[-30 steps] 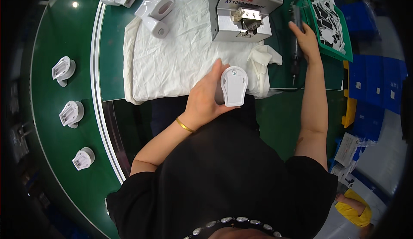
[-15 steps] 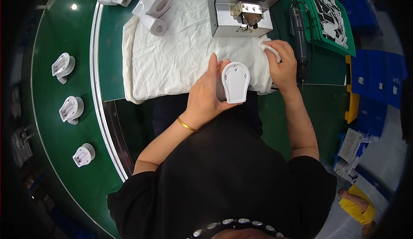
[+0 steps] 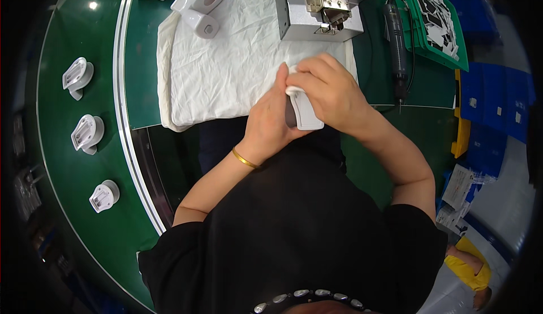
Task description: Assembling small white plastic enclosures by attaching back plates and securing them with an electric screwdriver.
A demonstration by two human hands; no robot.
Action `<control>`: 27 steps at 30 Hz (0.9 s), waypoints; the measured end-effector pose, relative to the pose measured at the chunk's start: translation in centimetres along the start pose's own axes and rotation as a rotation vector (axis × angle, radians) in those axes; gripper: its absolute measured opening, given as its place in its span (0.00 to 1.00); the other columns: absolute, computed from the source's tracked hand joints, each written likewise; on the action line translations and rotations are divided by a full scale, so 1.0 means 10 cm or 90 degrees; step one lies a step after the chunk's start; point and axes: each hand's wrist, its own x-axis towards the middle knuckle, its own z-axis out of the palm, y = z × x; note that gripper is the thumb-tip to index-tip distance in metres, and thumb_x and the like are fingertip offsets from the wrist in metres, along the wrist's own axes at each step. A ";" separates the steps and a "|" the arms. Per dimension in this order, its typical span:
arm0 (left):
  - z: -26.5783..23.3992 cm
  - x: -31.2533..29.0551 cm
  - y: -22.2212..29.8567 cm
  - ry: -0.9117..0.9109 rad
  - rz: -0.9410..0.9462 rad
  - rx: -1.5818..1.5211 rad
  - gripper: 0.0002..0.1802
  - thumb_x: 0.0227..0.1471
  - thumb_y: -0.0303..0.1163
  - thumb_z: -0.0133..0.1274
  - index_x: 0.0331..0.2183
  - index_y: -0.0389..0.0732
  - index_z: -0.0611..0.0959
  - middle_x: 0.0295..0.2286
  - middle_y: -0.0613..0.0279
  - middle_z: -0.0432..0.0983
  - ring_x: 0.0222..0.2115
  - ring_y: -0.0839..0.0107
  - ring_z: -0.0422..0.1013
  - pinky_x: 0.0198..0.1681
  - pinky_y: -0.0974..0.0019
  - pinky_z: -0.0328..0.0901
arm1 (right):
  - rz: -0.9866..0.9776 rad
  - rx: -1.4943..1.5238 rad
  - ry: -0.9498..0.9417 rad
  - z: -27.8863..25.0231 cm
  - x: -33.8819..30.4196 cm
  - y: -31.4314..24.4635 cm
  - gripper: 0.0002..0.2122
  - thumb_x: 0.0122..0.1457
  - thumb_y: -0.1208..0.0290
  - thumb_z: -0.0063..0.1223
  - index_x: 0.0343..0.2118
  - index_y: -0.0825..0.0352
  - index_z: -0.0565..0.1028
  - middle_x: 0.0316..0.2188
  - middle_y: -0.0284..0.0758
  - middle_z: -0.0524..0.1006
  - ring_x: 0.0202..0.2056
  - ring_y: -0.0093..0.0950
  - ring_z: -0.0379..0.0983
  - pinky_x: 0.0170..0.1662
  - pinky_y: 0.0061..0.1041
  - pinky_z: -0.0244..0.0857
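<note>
In front of my body, my left hand (image 3: 264, 123) grips a white plastic housing (image 3: 306, 114) with a rounded, tapering face and a darker grey side. My right hand (image 3: 331, 90) is closed over the housing's upper end. Its fingers pinch a bit of white cloth (image 3: 292, 90) against the rim and hide the top of the face. A larger spread of white cloth (image 3: 220, 76) covers the bench beyond my hands; whether the pinched bit belongs to it I cannot tell.
A glossy white ring-shaped housing (image 3: 202, 5) lies on the cloth. Behind my hands stands a grey machine (image 3: 322, 8) with a metal fixture. To the right are a black electric screwdriver (image 3: 397, 48) and a green bin (image 3: 432, 22) of small parts. Similar housings (image 3: 87, 133) line the left green surface.
My right hand has come left from the cloth's right side onto the housing, bringing white cloth with it. My left hand keeps its hold on the housing, whose face is now partly covered.
</note>
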 end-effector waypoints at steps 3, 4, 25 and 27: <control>0.03 0.01 -0.02 0.045 0.050 -0.002 0.63 0.31 0.35 0.74 0.62 0.25 0.54 0.44 0.44 0.75 0.43 0.52 0.75 0.43 0.60 0.71 | 0.018 -0.014 -0.003 -0.12 -0.06 0.07 0.11 0.46 0.85 0.54 0.34 0.67 0.78 0.34 0.39 0.74 0.36 0.40 0.71 0.39 0.33 0.67; 0.03 0.04 -0.02 0.044 0.047 -0.001 0.63 0.31 0.35 0.74 0.62 0.25 0.54 0.44 0.44 0.75 0.43 0.52 0.75 0.43 0.60 0.71 | 0.053 -0.034 -0.015 -0.20 -0.12 0.15 0.11 0.46 0.85 0.54 0.34 0.67 0.78 0.34 0.39 0.74 0.37 0.40 0.71 0.39 0.33 0.67; 0.03 0.06 0.02 0.040 0.049 0.005 0.65 0.31 0.43 0.74 0.62 0.27 0.53 0.47 0.49 0.75 0.45 0.55 0.75 0.45 0.62 0.71 | 0.065 -0.036 -0.087 -0.31 -0.91 -0.09 0.16 0.41 0.87 0.55 0.35 0.65 0.77 0.33 0.38 0.73 0.33 0.38 0.71 0.35 0.32 0.67; 0.02 0.04 0.04 0.022 0.004 0.010 0.66 0.31 0.45 0.74 0.62 0.27 0.54 0.47 0.48 0.75 0.43 0.55 0.76 0.44 0.62 0.72 | 0.052 -0.006 -0.044 -0.25 -0.89 -0.20 0.16 0.42 0.87 0.56 0.36 0.65 0.78 0.33 0.38 0.72 0.32 0.38 0.71 0.35 0.31 0.66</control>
